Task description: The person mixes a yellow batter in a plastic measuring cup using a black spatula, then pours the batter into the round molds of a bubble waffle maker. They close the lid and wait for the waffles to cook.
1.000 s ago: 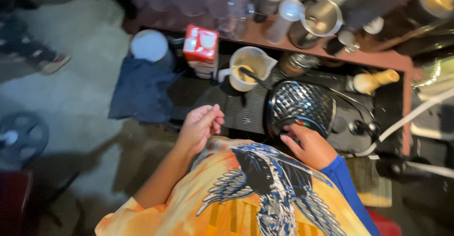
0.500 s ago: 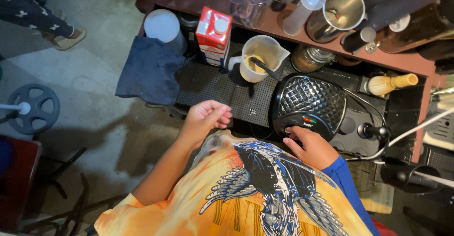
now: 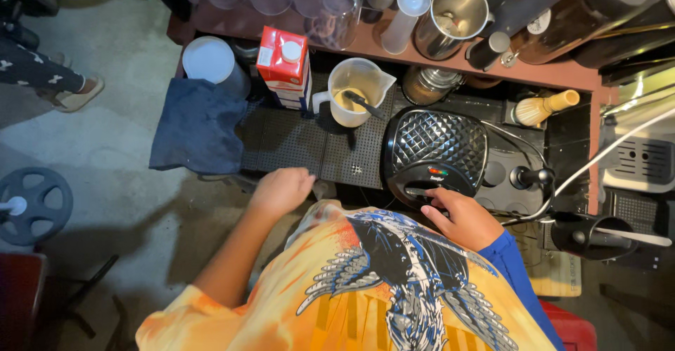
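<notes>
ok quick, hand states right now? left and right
Left hand: loosely curled at the edge of the black perforated mat, holding nothing.
Right hand: fingers on the front handle of the closed black waffle maker; a firm grip cannot be told.

Drinks stall: waffle maker (image 3: 437,156) (batter jug (image 3: 355,92)).

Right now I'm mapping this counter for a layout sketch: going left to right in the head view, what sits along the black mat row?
White lid → dark blue cloth → red carton → measuring jug of batter → black waffle maker → bamboo whisk.
</notes>
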